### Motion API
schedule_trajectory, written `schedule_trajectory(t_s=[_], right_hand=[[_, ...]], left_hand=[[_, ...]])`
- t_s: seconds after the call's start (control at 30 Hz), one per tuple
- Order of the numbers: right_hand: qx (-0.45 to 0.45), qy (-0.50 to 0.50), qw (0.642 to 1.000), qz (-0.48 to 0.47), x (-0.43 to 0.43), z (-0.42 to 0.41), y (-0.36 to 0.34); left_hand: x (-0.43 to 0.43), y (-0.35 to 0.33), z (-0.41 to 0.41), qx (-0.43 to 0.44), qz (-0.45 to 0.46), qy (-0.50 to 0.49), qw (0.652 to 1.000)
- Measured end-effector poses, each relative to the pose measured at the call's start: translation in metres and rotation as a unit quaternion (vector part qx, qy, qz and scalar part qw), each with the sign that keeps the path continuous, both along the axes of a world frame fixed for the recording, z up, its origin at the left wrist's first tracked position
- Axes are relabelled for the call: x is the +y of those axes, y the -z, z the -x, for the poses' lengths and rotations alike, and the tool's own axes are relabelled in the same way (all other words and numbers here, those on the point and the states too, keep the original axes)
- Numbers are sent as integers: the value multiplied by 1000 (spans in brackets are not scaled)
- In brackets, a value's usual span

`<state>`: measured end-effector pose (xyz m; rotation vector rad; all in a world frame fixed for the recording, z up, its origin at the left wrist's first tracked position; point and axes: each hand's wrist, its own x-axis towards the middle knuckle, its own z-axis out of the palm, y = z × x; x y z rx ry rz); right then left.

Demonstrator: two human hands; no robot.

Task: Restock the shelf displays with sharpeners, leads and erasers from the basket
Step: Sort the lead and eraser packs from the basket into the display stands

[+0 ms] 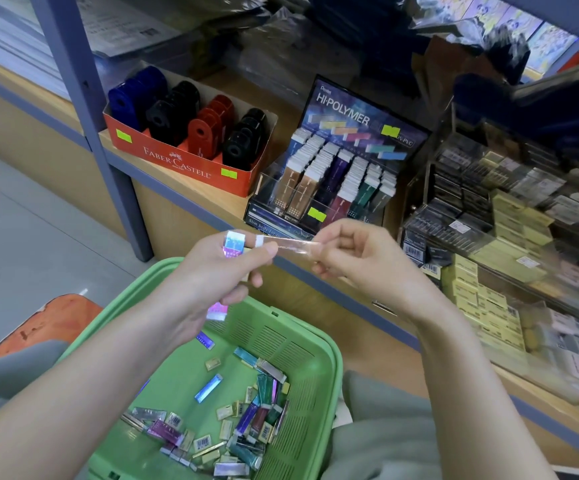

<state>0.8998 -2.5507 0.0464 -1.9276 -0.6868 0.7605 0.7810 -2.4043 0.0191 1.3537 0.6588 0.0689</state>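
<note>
The left hand [219, 271] had its grip clamped on a holographic pack [234, 244]. The pack's clear wrapper [293, 244] stretched to the right hand [360, 261], whose grip pinched its far end above the green basket [331, 358].

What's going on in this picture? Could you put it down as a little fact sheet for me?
Place: wooden shop shelf with stationery displays
Left hand: grips small iridescent packs
Right hand: pinches one end of a clear plastic strip that runs across to the left hand
Basket: green, below the hands, holding loose packs
Sharpener box: red, on the shelf, with blue, black and red sharpeners
Eraser display: Hi-Polymer stand beside the red box, rows well filled
</note>
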Motion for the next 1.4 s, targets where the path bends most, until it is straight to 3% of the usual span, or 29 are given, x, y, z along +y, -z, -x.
schedule_trajectory(t_s=[0.13, 0.27, 0.37, 0.47, 0.6, 0.77, 1.0, 1.23, 1.3, 1.4], right_hand=[[-64, -85, 992, 68, 3, 5, 11], [-115, -79, 990, 35, 10, 12, 12], [-109, -64, 992, 6, 9, 9, 9], [-70, 36, 993, -86, 2, 0, -1], [-158, 235, 939, -197, -12, -28, -10], [-268, 312, 900, -142, -25, -65, 6], [-344, 246, 903, -81, -21, -75, 8], [-348, 234, 904, -82, -22, -76, 12], [-365, 215, 905, -39, -22, -77, 14], [-438, 183, 879, 47, -22, -77, 18]], left_hand=[[1, 1, -1, 1, -23, 1, 1000], [-6, -1, -1, 3, -18, 36, 999], [-5, 1, -4, 11, 7, 7, 1000], [-2, 6, -7, 29, 95, -45, 994], [-1, 5, -8, 32, 171, -69, 982], [-2, 3, -5, 15, 222, -69, 973], [-2, 4, -8, 7, 250, -87, 964], [-4, 7, -9, 37, 243, -100, 964], [-3, 8, -9, 39, 234, -95, 967], [-4, 7, -9, 32, 245, -79, 966]])
